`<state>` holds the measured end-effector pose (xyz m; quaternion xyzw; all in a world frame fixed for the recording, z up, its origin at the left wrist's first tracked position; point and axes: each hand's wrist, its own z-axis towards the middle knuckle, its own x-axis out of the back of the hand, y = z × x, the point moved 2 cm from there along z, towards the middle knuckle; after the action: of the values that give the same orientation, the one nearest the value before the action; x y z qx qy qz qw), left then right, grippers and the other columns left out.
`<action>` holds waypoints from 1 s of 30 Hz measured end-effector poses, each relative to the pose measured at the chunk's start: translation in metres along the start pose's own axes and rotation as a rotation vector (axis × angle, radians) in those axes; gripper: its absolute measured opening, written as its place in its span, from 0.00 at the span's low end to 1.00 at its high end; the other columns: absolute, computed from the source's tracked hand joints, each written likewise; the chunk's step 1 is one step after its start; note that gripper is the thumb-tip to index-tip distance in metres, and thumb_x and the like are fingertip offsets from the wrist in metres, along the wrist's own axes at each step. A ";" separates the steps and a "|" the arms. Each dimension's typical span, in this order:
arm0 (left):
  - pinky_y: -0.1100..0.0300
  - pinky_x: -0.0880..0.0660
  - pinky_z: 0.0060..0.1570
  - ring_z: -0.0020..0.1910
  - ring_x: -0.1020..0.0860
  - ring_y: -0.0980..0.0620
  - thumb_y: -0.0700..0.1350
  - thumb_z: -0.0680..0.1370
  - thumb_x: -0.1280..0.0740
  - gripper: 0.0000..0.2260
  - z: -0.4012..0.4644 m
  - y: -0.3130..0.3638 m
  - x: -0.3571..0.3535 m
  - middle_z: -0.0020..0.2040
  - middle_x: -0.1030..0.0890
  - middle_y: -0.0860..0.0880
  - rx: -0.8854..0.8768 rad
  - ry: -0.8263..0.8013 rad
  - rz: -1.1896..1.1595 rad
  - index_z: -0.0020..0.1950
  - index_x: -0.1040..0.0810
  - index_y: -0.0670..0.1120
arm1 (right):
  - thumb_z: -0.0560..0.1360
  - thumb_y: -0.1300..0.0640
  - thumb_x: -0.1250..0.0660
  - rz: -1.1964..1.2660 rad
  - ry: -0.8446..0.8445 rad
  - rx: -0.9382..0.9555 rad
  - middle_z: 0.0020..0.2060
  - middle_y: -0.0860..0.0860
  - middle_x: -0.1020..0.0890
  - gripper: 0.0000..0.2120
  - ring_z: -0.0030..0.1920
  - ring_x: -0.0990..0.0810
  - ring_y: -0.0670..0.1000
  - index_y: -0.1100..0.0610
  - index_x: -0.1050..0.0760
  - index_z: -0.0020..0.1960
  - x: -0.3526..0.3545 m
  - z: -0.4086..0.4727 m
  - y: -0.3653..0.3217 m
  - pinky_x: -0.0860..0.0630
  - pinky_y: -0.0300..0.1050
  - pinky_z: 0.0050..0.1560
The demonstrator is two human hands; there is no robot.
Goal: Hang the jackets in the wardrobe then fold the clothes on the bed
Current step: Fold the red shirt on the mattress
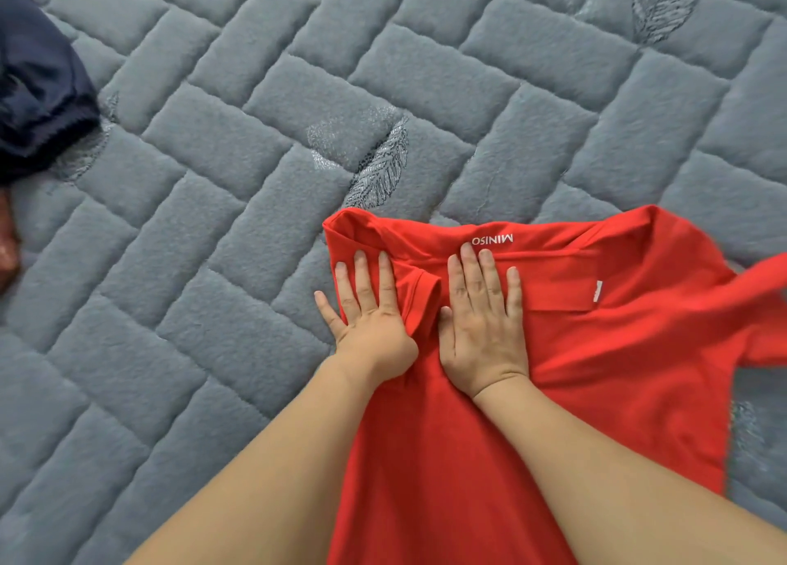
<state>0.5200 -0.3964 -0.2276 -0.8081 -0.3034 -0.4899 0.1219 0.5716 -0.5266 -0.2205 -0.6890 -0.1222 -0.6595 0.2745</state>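
Both hands flat, fingers wide: left hand (369,309), right hand (483,315) pressing the red shirt (617,351) on the bed (255,147). Risk imo: folded sleeve (419,304) pops open w/ pressure off, esp on soft quilting.

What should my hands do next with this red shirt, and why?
Probably fold the right side in. The left hand and right hand press flat on the red shirt, whose left sleeve is already tucked in; its right side lies spread.

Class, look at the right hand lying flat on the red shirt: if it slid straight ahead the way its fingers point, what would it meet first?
The right hand would likely first meet the white MINISO lettering near the red shirt top edge, then the grey quilted bedcover.
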 end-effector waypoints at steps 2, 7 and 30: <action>0.40 0.81 0.59 0.68 0.82 0.47 0.46 0.60 0.44 0.52 -0.002 0.000 0.005 0.70 0.80 0.52 0.023 -0.030 0.040 0.71 0.80 0.55 | 0.74 0.52 0.44 0.056 -0.011 0.005 0.77 0.56 0.40 0.31 0.77 0.44 0.56 0.60 0.39 0.76 0.008 0.000 -0.003 0.53 0.59 0.75; 0.33 0.69 0.68 0.78 0.64 0.42 0.45 0.71 0.40 0.44 -0.032 0.033 0.030 0.80 0.62 0.46 0.155 0.100 0.096 0.79 0.65 0.49 | 0.76 0.53 0.46 0.375 0.086 0.021 0.74 0.57 0.35 0.27 0.75 0.37 0.55 0.61 0.34 0.73 0.058 -0.002 0.038 0.48 0.56 0.76; 0.51 0.35 0.37 0.35 0.26 0.50 0.49 0.79 0.36 0.13 -0.145 0.307 -0.012 0.32 0.23 0.50 -0.164 0.149 -0.604 0.34 0.28 0.48 | 0.78 0.53 0.34 0.507 -0.857 -0.322 0.24 0.50 0.27 0.13 0.26 0.30 0.48 0.57 0.27 0.37 0.171 0.014 0.295 0.34 0.36 0.25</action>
<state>0.5987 -0.7138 -0.1362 -0.6505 -0.4795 -0.5846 -0.0727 0.7572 -0.7944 -0.1175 -0.9386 0.0500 -0.2415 0.2415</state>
